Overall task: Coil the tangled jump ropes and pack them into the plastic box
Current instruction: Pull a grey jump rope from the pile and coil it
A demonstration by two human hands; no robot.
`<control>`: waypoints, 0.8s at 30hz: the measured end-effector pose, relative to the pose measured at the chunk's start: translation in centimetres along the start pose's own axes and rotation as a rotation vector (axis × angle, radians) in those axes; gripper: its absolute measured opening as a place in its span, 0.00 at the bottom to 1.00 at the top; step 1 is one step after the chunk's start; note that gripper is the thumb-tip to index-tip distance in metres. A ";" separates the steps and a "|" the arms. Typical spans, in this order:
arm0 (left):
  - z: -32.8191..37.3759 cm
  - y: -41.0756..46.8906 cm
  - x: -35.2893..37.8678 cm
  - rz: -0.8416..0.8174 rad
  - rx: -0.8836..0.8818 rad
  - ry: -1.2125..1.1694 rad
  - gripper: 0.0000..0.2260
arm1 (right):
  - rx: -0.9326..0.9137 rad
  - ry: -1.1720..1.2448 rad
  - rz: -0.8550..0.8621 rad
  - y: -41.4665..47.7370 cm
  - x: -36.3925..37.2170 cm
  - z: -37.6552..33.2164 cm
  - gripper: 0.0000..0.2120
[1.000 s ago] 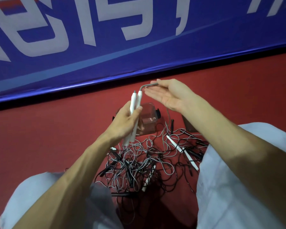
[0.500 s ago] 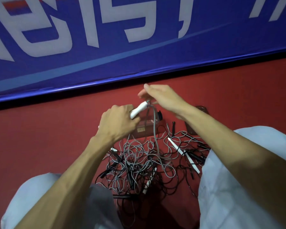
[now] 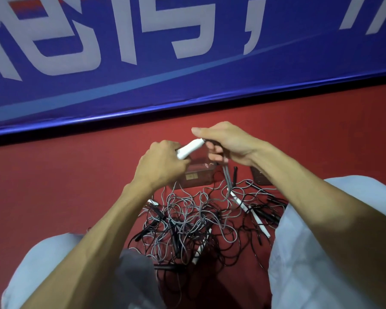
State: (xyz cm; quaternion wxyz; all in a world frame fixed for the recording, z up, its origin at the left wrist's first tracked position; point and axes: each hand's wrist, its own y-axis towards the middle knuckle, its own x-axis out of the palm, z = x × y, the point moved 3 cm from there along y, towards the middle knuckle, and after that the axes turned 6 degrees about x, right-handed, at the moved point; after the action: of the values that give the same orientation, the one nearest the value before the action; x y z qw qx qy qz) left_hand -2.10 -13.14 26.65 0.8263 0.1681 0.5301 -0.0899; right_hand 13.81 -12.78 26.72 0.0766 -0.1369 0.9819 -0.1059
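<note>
The left hand (image 3: 163, 163) is gripping the white handle (image 3: 190, 148), its long axis slanting up toward the right hand (image 3: 230, 141), whose fingers (image 3: 214, 155) are curling round the grey cord (image 3: 227, 177) just beside the handle's tip. That cord is hanging into the tangled pile (image 3: 194, 221). The clear plastic box (image 3: 201, 178) is sitting beneath both hands, seemingly empty.

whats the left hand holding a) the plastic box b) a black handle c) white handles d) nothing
c: the left hand grips the white handles, whose ends stick out toward the right hand, which holds the grey cord.
</note>
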 end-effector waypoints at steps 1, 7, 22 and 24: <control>0.1 0.1 -0.1 -0.021 0.008 -0.066 0.14 | -0.039 0.013 0.052 0.1 -0.1 -0.1 0.21; 0.1 0.2 0.3 -0.152 0.032 -0.379 0.09 | -0.218 0.057 0.279 0.5 -0.3 -0.4 0.23; 0.3 0.0 0.5 0.060 0.032 -0.205 0.16 | -0.307 0.069 0.694 0.7 -2.5 -0.4 0.22; 0.2 0.0 0.1 0.110 0.019 -0.164 0.17 | -0.346 -0.014 0.699 0.7 -2.3 -0.8 0.22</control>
State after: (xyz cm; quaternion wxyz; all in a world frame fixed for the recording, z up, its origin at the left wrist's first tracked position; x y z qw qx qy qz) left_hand -1.88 -13.22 26.63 0.8688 0.1971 0.4498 -0.0629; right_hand 15.67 -11.28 27.62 0.0904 0.1945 0.9721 0.0946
